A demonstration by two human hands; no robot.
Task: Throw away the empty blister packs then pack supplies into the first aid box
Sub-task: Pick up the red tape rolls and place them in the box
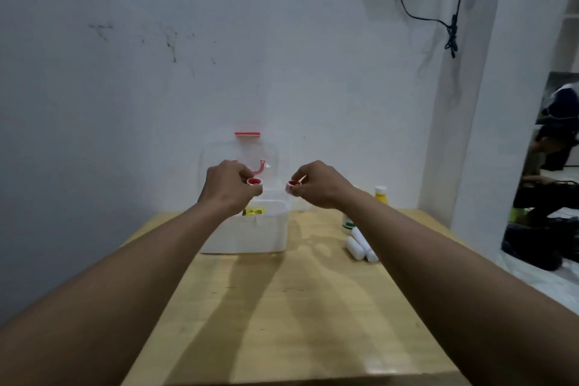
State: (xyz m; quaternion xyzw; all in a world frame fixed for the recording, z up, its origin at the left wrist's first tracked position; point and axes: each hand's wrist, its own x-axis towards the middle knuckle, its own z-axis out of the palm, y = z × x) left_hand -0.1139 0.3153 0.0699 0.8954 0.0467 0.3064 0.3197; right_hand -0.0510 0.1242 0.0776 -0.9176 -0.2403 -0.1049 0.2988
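Both hands up over the open first aid box (pixel 250 230), each pinching a small white roll w/ red core (tape, prob). Left hand (pixel 227 186) fingers curled tight round its roll (pixel 254 182); right hand (pixel 319 185) pinches the other roll (pixel 293 185) betw thumb & fingertips. Box sits right below the fingertips, clear lid (pixel 241 153) tipped back behind them. Lower each roll straight down into the tub, let go low so they don't bounce out. White bandage rolls (pixel 358 244) & yellow-cap bottle (pixel 380 194) wait past the right fingers, to pack after. No blister packs seen
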